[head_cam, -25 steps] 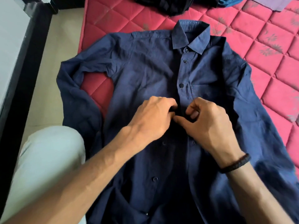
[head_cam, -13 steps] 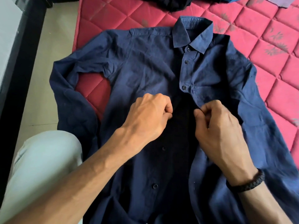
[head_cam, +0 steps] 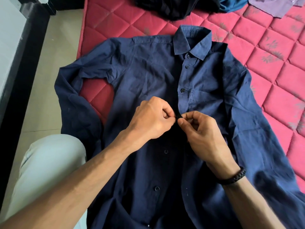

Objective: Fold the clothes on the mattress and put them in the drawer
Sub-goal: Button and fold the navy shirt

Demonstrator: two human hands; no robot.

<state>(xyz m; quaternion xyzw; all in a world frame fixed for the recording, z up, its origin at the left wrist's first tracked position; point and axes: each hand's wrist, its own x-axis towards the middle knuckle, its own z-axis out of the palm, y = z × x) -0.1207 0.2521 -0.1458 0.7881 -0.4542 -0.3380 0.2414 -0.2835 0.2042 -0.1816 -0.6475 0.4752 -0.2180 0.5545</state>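
here, a navy blue long-sleeved button-up shirt (head_cam: 148, 76) lies front-up and spread flat on the red quilted mattress (head_cam: 272, 66), collar pointing away. the left hand (head_cam: 148, 119) and the right hand (head_cam: 203, 133) meet at the middle of the placket, each pinching a shirt edge between thumb and fingertips (top three buttons closed, lower ones undone). a black braided wristband (head_cam: 234, 177) circles the right wrist. a dark crumpled garment (head_cam: 173, 5) sits beyond the collar.

A single head-worn camera looks steeply down, close over the mattress (head_cam: 272, 76), apparently from its near edge.
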